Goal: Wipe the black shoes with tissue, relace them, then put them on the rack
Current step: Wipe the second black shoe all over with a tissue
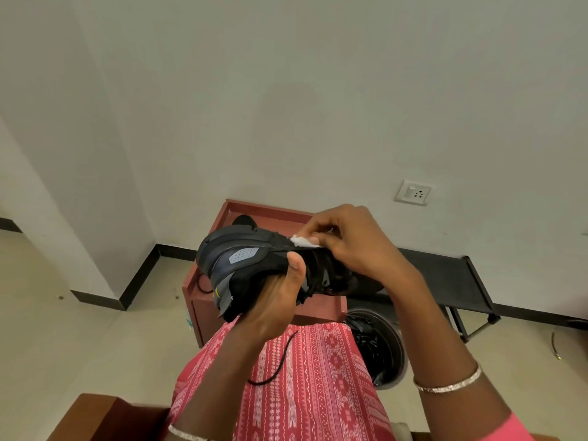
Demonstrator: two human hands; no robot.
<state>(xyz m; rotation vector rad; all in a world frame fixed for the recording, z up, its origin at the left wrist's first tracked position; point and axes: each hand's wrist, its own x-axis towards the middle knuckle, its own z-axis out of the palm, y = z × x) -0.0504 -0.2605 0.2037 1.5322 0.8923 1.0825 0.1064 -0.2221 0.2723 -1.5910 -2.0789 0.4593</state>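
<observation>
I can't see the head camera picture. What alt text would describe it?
A person's left hand holds up a black shoe while the right hand presses a white tissue against its upper edge. A loose black lace hangs over a pink patterned lap; behind stand a reddish-brown table, a lined bin and a black rack.

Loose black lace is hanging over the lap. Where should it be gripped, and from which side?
Probably pinch the lace at its low curled end, coming from above on the right hand's side. That end lies free on the pink garment, while the left hand is under the shoe.
</observation>
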